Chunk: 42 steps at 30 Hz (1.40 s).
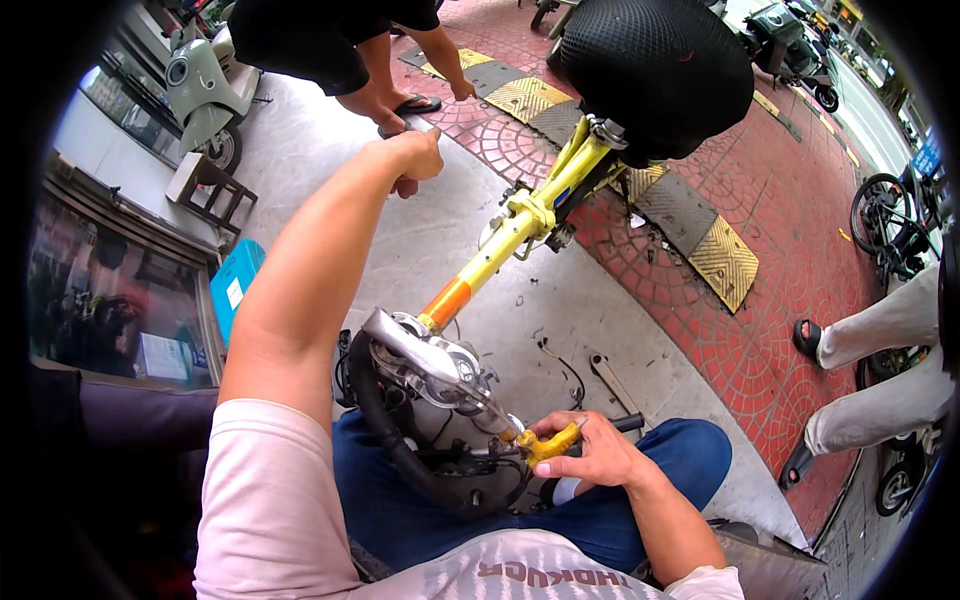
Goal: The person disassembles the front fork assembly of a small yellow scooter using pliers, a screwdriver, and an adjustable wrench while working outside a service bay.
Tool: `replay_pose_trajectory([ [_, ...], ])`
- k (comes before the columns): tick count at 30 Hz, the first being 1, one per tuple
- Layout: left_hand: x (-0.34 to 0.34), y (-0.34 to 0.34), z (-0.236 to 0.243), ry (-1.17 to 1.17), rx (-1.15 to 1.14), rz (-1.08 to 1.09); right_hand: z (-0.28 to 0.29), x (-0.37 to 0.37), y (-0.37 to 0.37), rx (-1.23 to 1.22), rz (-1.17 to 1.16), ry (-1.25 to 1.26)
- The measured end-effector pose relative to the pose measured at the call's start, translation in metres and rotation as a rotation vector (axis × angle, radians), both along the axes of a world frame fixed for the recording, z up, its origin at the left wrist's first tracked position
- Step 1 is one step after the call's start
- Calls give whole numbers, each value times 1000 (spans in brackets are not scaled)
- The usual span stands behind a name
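Note:
My right hand [603, 450] is closed around a curved yellow piece [553, 442] at the lower end of a silver metal assembly. That assembly [440, 362] joins a yellow bicycle frame tube [495, 253] with an orange band. My left hand [412, 160] reaches far forward, left of the frame, its fingers curled; whatever they may hold is hidden. A black saddle cover [655, 75] tops the far end of the frame. Black curved tubing [372, 410] and dark cables lie by my legs.
A long-handled tool [612, 380] lies on the grey pavement near my right knee. Ahead, another person's hand [461, 89] points downward. A second person's legs [880, 330] stand at right. A yellow-black ramp [720, 260], a stool [215, 200] and a parked scooter [205, 85] are around.

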<state>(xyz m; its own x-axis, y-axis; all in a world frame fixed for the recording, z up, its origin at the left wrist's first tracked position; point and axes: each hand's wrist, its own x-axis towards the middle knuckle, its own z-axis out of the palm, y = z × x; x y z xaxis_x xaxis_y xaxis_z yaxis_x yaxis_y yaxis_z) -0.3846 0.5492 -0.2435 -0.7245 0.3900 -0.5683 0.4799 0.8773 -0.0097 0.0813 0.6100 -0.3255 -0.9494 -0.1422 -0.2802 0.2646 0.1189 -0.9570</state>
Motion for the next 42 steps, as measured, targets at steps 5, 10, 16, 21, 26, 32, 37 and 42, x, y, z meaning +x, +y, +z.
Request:
replay_pose_trajectory([
  [5,-8,3,-7,-3,-29,22,4,0,-1,-15,2,-41],
  [10,-21,12,-5,29,-6,10,7,-1,-1,-18,-12,-34],
  [16,-35,26,-7,-1,34,6,-2,0,-2,-12,-8,9],
  [21,-42,32,-13,-10,15,25,0,-1,1,42,-7,99],
  [26,-43,34,-20,-41,-4,17,0,-1,1,54,-18,127],
  [32,-43,35,-17,-114,-53,36,3,-1,0,60,-15,120],
  [37,-34,45,-19,-126,-84,-56,2,1,2,68,-28,114],
  [42,-72,33,-18,-200,-22,40,6,-1,-1,73,-1,114],
])
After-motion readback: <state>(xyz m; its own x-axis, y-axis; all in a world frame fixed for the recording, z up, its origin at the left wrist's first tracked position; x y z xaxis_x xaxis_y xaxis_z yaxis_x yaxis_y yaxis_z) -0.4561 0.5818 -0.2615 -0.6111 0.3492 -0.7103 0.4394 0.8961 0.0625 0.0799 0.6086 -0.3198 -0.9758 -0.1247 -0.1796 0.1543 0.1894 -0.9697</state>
